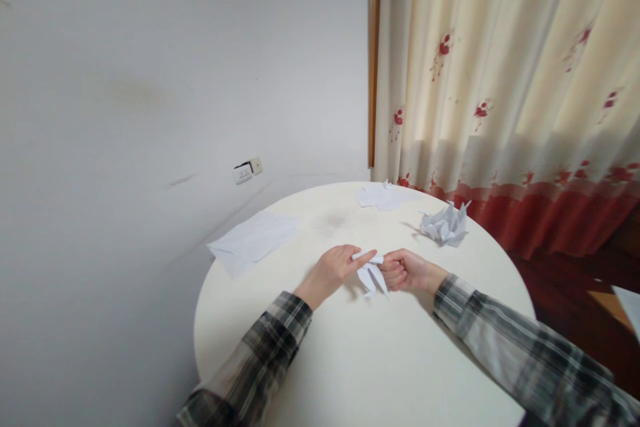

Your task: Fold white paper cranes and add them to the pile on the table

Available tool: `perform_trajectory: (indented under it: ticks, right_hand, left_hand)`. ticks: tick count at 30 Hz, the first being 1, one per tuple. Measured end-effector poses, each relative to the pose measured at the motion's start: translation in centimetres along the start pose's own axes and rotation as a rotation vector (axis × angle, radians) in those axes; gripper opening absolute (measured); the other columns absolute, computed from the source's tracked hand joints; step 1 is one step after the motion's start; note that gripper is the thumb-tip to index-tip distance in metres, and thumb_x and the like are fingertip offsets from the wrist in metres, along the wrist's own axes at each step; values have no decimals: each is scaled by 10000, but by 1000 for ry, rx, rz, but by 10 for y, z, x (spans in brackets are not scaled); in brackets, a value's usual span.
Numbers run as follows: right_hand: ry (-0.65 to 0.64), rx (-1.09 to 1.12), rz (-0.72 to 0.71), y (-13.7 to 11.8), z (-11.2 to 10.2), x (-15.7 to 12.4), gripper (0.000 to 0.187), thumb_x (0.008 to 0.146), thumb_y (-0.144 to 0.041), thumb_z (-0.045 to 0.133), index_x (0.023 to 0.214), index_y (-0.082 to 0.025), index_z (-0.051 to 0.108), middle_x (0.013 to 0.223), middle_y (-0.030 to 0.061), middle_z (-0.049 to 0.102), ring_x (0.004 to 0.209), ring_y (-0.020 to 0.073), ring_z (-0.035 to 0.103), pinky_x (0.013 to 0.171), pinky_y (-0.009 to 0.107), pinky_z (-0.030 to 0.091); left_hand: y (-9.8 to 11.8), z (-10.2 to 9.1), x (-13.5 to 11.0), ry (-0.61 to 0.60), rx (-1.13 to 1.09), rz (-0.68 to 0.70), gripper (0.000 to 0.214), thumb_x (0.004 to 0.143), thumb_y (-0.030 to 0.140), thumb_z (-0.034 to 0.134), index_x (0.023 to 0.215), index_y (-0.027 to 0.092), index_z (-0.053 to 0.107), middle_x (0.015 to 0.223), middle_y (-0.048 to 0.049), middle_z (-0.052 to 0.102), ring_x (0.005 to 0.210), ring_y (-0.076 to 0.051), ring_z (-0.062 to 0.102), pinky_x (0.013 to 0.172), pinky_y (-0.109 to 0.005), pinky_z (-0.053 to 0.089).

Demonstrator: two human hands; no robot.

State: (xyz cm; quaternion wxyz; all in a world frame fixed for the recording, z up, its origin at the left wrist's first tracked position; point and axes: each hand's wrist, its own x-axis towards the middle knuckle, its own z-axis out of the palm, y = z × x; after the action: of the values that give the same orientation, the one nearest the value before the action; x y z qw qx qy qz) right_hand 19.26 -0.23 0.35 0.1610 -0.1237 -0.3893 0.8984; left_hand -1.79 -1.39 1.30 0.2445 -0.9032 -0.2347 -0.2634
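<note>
Holding a small folded paper (pixel 373 275) btwn both hands, low over the bench (pixel 350 360), near its middle. Left hand (pixel 334 270) is mostly closed, thumb & index pinching the paper's rolled top edge from the left. Right hand (pixel 407 271) is curled tight, gripping the same edge from the right. The paper's pointed flaps hang down; can't tell if they touch the bench. Crumpled pile (pixel 445 223) sits beyond the right hand, well apart. Flat sheets (pixel 253 240) lie at the bench's left rim, w/ another sheet (pixel 377 197) at the far edge. Curtain (pixel 500 80) hangs behind.
</note>
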Motion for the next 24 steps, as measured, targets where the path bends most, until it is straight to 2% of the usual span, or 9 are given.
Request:
perform_trajectory:
  ticks: [4, 10, 21, 24]
  right_hand:
    - [-38, 42, 57, 1, 1, 1, 276, 671, -139, 405, 477, -175, 211, 399, -85, 181, 326, 30, 121, 350, 157, 167]
    - [-64, 48, 76, 4, 2, 4, 295, 719, -171, 393, 485, -175, 212, 389, -87, 182, 320, 30, 122, 357, 162, 160]
    - [-13, 34, 20, 2, 3, 4, 282, 744, -178, 352, 488, -171, 232, 351, -84, 213, 302, 34, 148, 358, 164, 178]
    - [13, 12, -11, 2, 2, 6, 247, 728, -191, 369, 498, -165, 283, 357, -84, 234, 309, 34, 172, 369, 164, 210]
  left_hand:
    - [-1, 1, 0, 9, 19, 6, 378, 833, 104, 361, 1188, 221, 412, 914, -61, 568, 865, -159, 542, 737, -280, 447]
    - [-1, 3, 1, 45, -5, -18, 243, 841, 151, 358, 1034, 170, 506, 911, -70, 572, 836, -157, 546, 702, -275, 454]
    - [1, 0, 4, -33, -69, -118, 183, 825, 167, 401, 968, 168, 515, 848, -44, 559, 768, -149, 533, 671, -261, 431]
    - [3, -1, 5, -67, -138, -175, 170, 805, 163, 438, 955, 170, 519, 837, -35, 558, 761, -147, 530, 677, -257, 425]
